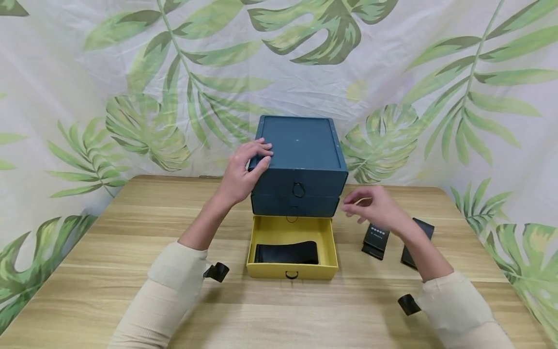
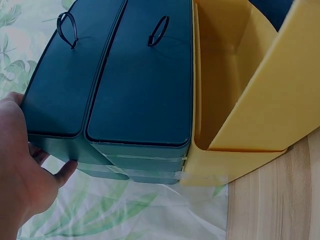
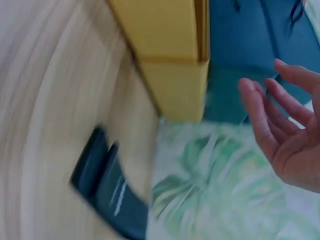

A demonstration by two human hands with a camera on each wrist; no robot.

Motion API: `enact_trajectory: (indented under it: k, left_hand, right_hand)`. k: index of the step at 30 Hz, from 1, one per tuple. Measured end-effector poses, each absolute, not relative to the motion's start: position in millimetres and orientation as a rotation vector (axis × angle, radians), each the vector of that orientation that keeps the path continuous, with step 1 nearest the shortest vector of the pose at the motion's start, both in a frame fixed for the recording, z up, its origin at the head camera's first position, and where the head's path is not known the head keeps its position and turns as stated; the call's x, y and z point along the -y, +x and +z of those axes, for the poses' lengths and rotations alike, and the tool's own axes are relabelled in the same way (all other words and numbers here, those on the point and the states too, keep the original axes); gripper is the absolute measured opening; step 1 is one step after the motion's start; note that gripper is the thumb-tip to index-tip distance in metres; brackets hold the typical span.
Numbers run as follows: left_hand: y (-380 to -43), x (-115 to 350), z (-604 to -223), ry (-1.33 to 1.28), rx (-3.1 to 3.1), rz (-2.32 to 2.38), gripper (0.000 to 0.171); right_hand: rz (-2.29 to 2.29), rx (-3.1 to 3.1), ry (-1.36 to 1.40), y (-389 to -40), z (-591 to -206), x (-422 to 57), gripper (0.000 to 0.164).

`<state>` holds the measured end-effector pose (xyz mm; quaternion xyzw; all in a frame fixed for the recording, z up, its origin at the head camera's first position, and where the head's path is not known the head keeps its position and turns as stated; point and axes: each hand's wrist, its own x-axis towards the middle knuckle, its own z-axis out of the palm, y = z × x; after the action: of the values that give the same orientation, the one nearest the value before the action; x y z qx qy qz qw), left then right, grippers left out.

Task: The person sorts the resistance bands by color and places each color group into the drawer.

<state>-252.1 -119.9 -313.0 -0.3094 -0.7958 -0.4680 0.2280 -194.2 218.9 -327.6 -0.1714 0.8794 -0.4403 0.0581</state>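
Note:
My left hand point(image 1: 244, 172) rests on the left edge of a blue drawer unit point(image 1: 298, 143), fingers over its top and thumb at the side. In the left wrist view, that hand point(image 2: 25, 165) lies beside the uppermost blue drawer. Under the two blue drawers, a yellow drawer point(image 1: 292, 272) stands pulled out, with a glossy black flat item point(image 1: 285, 253) inside. My right hand point(image 1: 370, 207) hovers just right of the unit, fingers loosely bent and holding nothing. Nearby lies a black case point(image 1: 376, 240) with white markings.
Another black flat case point(image 1: 417, 242) lies farther right, partly behind my right forearm. Black loops serve as drawer pulls, one on the upper blue drawer point(image 1: 298, 189). Everything stands on a wooden table point(image 1: 174, 203) before a leaf-patterned cloth point(image 1: 209, 87).

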Motion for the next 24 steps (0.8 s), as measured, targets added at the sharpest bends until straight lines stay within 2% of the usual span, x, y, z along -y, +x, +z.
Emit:
enact_trajectory:
  k: [9,24]
  left_hand:
    - [-251,120,-312,-0.851,2.188,-1.313,0.022]
    - [-252,121,-312,-0.859,2.203,-1.291,0.023]
  right_hand:
    - [-1.387,-2.802,-0.370,-215,-355,-258,0.027]
    - [-0.927,-2.992,-0.360,-240,-386,-301,0.037]
